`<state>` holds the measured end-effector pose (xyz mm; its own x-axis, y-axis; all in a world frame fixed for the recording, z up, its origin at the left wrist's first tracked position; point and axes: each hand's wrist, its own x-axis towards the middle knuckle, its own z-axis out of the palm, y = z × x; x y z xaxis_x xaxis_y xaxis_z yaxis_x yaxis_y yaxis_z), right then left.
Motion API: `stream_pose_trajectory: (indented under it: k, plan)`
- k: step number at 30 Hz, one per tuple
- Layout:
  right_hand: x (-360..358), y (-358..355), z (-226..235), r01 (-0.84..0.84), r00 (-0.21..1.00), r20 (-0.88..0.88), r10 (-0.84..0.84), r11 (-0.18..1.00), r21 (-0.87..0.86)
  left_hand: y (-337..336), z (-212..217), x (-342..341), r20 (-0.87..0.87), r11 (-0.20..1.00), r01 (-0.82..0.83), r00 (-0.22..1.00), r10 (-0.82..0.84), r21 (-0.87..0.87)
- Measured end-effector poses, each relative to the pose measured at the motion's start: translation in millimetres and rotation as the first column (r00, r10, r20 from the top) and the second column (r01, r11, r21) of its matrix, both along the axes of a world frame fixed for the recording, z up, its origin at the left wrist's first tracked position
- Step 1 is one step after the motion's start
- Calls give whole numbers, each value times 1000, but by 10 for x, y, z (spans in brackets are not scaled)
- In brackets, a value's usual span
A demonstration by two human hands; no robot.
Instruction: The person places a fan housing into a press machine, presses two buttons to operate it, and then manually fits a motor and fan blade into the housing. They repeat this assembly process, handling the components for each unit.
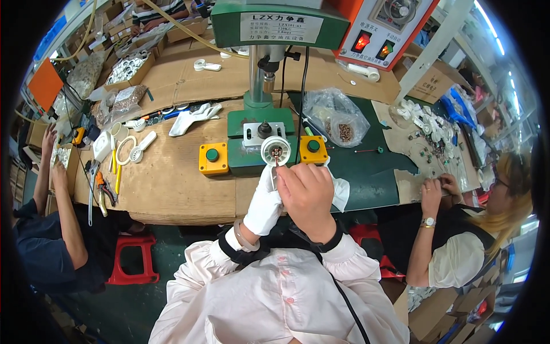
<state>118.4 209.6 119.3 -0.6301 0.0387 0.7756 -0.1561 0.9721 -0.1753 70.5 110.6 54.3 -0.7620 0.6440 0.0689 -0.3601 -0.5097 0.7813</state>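
Note:
My left hand (263,205), in a white glove, is closed around the handle of a round white plastic housing (267,145). Copper-coloured parts sit in the middle of its open face, which is turned up toward me. Over the handle my bare right hand (309,194) is in a pinch, with fingertips at the housing's lower rim. A thin reddish piece shows between fingertips and housing; what exactly they grip is too small to tell. Just behind the housing stands a green bench press (234,127) with a metal fixture plate (250,136).
Yellow button boxes (212,165) (313,144) flank the press base. Pliers (105,187) and a white ring-shaped part (126,151) lie left. A bag of small copper-coloured parts (345,132) is at right. A white glove (193,118) lies behind. Co-workers sit on both sides.

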Motion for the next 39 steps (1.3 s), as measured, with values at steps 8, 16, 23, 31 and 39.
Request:
stream_pose_trajectory:
  k: [8, 16, 23, 31, 39]
  plan:
    - [16, -6, 7, 20, 999, 33, -22, 998, 56, 2, -12, 4, 59, 999, 18, 998, -16, -34]
    - [16, -10, 7, 28, 998, 46, -31, 998, 54, 11, -4, 7, 15, 999, -13, 1000, 14, -51]
    - [52, 17, 9, -9, 1000, 30, 9, 1000, -11, 9, 12, -31, 35, 1000, -29, 999, 28, 1]
    - [74, 122, 22, -49, 998, -33, 46, 993, -106, -42, 14, -114, 45, 996, 69, 996, -71, 52]
    - [454, 653, -379, 61, 998, 5, -61, 987, -147, -546, 298, -712, -76, 963, -53, 997, 34, -263]
